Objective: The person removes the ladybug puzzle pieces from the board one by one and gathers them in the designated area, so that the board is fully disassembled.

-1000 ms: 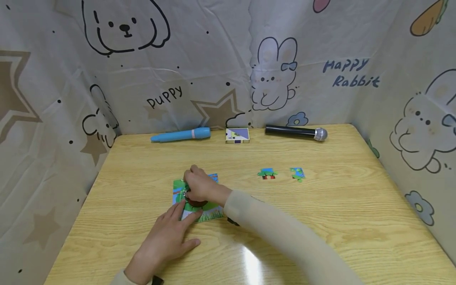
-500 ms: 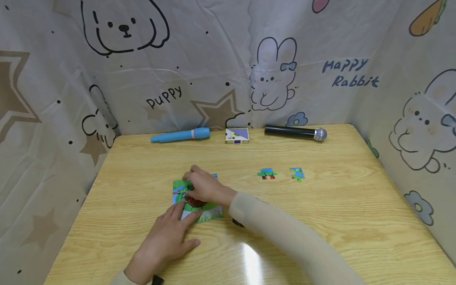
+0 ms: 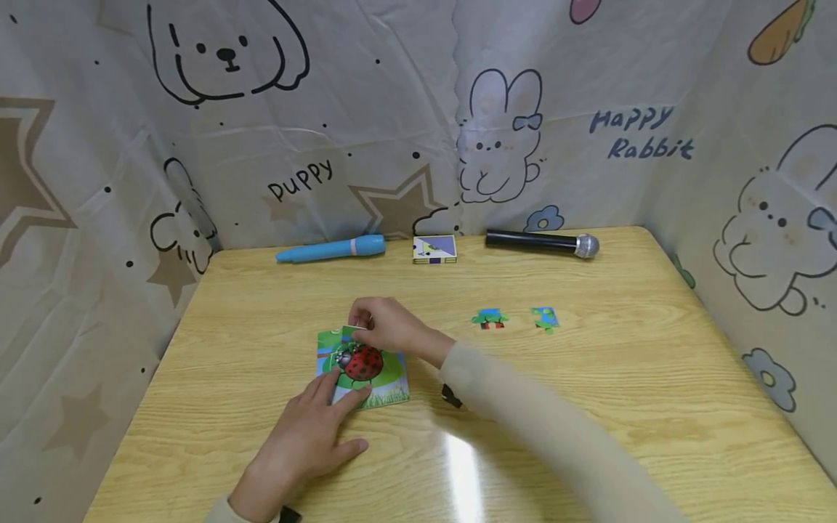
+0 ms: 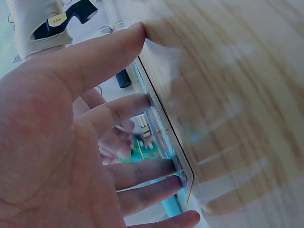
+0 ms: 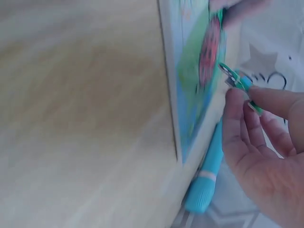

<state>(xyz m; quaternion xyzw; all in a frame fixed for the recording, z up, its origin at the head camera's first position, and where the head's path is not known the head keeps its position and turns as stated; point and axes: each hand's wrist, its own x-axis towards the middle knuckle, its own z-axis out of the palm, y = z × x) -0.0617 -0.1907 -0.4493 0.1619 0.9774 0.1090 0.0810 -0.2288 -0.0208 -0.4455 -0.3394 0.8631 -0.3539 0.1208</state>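
Note:
A square jigsaw puzzle (image 3: 386,374) with a ladybug picture lies on the table in the head view. My left hand (image 3: 310,428) rests on its near left edge with fingers spread and fairly straight; the left wrist view shows the fingertips (image 4: 142,100) at the board's edge. Over the puzzle's far edge, my right hand (image 3: 392,325) pinches a small green puzzle piece (image 5: 241,81) between thumb and finger, tilted and apart from the board in the right wrist view. Two loose puzzle pieces lie to the right, one with green and red (image 3: 490,318) and one blue and green (image 3: 546,318).
Along the back of the wooden table (image 3: 588,407) lie a blue pen-shaped stick (image 3: 333,248), a small card box (image 3: 434,249) and a black microphone (image 3: 543,243). A printed cloth (image 3: 392,109) hangs behind and at both sides.
My right hand has moved back and slightly right from the middle of the puzzle, uncovering the ladybug. The left hand stays in place.

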